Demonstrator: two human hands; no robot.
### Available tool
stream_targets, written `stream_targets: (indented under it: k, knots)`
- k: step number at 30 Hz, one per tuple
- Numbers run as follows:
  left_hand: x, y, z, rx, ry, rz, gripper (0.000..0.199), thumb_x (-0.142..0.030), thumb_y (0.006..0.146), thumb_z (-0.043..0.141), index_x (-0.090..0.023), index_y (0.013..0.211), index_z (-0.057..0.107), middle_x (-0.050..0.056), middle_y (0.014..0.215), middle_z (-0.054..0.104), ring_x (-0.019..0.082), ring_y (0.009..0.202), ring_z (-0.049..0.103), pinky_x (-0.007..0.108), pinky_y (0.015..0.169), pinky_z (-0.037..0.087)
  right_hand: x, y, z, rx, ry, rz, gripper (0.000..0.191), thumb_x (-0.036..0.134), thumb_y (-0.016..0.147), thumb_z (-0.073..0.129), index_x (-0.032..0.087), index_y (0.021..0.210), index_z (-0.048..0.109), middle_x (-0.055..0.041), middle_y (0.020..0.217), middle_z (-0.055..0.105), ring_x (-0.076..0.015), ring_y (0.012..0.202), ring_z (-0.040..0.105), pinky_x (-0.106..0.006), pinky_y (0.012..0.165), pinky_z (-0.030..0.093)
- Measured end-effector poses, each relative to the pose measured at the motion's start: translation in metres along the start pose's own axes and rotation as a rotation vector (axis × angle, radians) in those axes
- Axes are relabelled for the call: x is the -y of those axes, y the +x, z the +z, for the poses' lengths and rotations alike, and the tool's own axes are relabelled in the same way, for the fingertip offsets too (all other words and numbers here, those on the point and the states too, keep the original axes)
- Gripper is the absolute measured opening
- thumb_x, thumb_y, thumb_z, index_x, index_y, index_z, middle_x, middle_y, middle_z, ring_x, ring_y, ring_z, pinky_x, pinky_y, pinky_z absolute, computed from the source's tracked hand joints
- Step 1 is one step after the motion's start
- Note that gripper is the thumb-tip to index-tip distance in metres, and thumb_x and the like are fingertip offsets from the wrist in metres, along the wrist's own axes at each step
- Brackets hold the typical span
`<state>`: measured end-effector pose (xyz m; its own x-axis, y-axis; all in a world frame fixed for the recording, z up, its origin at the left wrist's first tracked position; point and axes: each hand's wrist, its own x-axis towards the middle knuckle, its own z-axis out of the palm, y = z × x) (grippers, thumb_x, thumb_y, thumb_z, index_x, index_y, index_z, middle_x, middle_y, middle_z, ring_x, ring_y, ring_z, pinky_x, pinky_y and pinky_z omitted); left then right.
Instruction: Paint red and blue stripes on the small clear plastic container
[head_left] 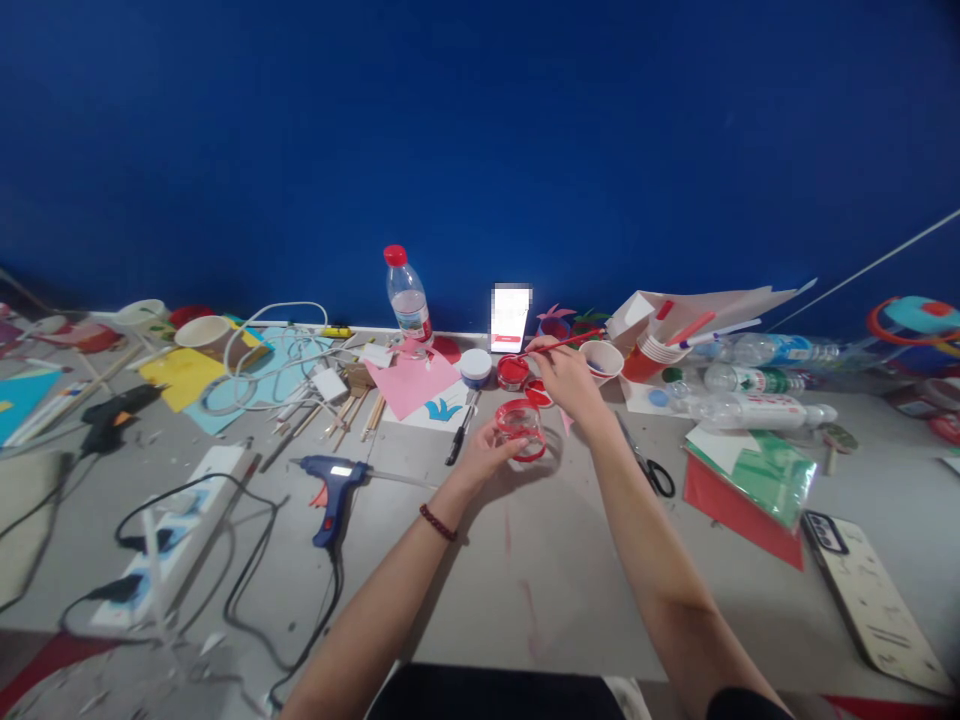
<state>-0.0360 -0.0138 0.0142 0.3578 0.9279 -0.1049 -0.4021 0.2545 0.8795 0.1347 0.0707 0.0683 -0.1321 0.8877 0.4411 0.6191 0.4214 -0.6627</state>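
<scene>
Near the middle of the table, my left hand [491,452] grips a short clear plastic cup [519,428] with red paint round its rim and base. My right hand [564,375] is closed on a thin red paintbrush [577,341], its tip over an open jar of red paint [512,373]. The jar's red-smeared lid [538,393] lies just to the right of it. A closed white-topped jar [475,367] stands left of the red one. Behind them a lit phone [510,318] leans upright against the blue wall.
A blue glue gun [335,488] and a white power strip [180,535] with loose cords lie at left. A bottle with a red cap [409,295] stands behind pink paper [412,380]. Black scissors [652,472], clear bottles [757,411] and another phone [870,600] are at right.
</scene>
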Motion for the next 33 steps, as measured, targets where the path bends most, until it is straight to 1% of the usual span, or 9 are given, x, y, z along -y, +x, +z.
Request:
stream_targets:
  k: [6, 10, 14, 18, 26, 33]
  knots:
    - [-0.001, -0.002, 0.001, -0.009, -0.005, -0.007, 0.046, -0.036, 0.067, 0.089, -0.02, 0.108, 0.076, 0.011, 0.112, 0.076, 0.033, 0.115, 0.066, 0.052, 0.111, 0.041, -0.004, 0.002, 0.005, 0.018, -0.016, -0.045, 0.026, 0.031, 0.095, 0.04, 0.024, 0.09, 0.064, -0.0082, 0.101, 0.073, -0.0245, 0.097, 0.067, -0.041, 0.098, 0.05]
    - [-0.001, -0.002, 0.002, -0.021, -0.016, -0.006, 0.047, -0.037, 0.066, 0.09, -0.019, 0.107, 0.076, 0.011, 0.11, 0.077, 0.033, 0.115, 0.067, 0.053, 0.111, 0.041, -0.005, 0.003, 0.007, 0.013, -0.012, -0.049, 0.026, 0.03, 0.094, 0.041, 0.023, 0.09, 0.065, -0.0096, 0.102, 0.073, -0.0255, 0.099, 0.067, -0.042, 0.1, 0.049]
    - [0.0, -0.001, 0.001, -0.028, -0.016, -0.018, 0.048, -0.037, 0.065, 0.09, -0.019, 0.107, 0.076, 0.011, 0.11, 0.077, 0.033, 0.115, 0.067, 0.053, 0.111, 0.041, -0.003, 0.002, 0.008, 0.004, -0.007, -0.004, 0.025, 0.028, 0.093, 0.041, 0.022, 0.089, 0.065, -0.0092, 0.103, 0.074, -0.024, 0.099, 0.068, -0.039, 0.101, 0.048]
    - [0.001, -0.001, 0.001, -0.031, -0.017, -0.027, 0.05, -0.038, 0.065, 0.09, -0.019, 0.108, 0.075, 0.011, 0.109, 0.077, 0.033, 0.113, 0.068, 0.055, 0.111, 0.041, 0.002, 0.001, 0.007, 0.005, 0.003, 0.057, 0.022, 0.028, 0.092, 0.045, 0.022, 0.086, 0.066, -0.0095, 0.102, 0.075, -0.0251, 0.096, 0.069, -0.039, 0.096, 0.05]
    - [0.003, 0.001, -0.001, -0.027, -0.036, -0.026, 0.048, -0.037, 0.065, 0.09, -0.019, 0.108, 0.075, 0.011, 0.11, 0.077, 0.033, 0.112, 0.068, 0.057, 0.11, 0.04, 0.007, 0.002, 0.002, 0.044, 0.024, 0.088, 0.019, 0.025, 0.09, 0.045, 0.022, 0.084, 0.063, -0.0086, 0.096, 0.074, -0.0248, 0.093, 0.069, -0.039, 0.092, 0.051]
    - [-0.001, 0.0, 0.0, -0.025, -0.038, -0.037, 0.05, -0.037, 0.065, 0.09, -0.019, 0.109, 0.074, 0.012, 0.11, 0.077, 0.033, 0.111, 0.068, 0.057, 0.109, 0.042, 0.02, 0.0, -0.011, 0.106, 0.056, 0.105, 0.019, 0.022, 0.09, 0.043, 0.023, 0.082, 0.061, -0.0077, 0.097, 0.073, -0.0243, 0.092, 0.067, -0.039, 0.092, 0.051]
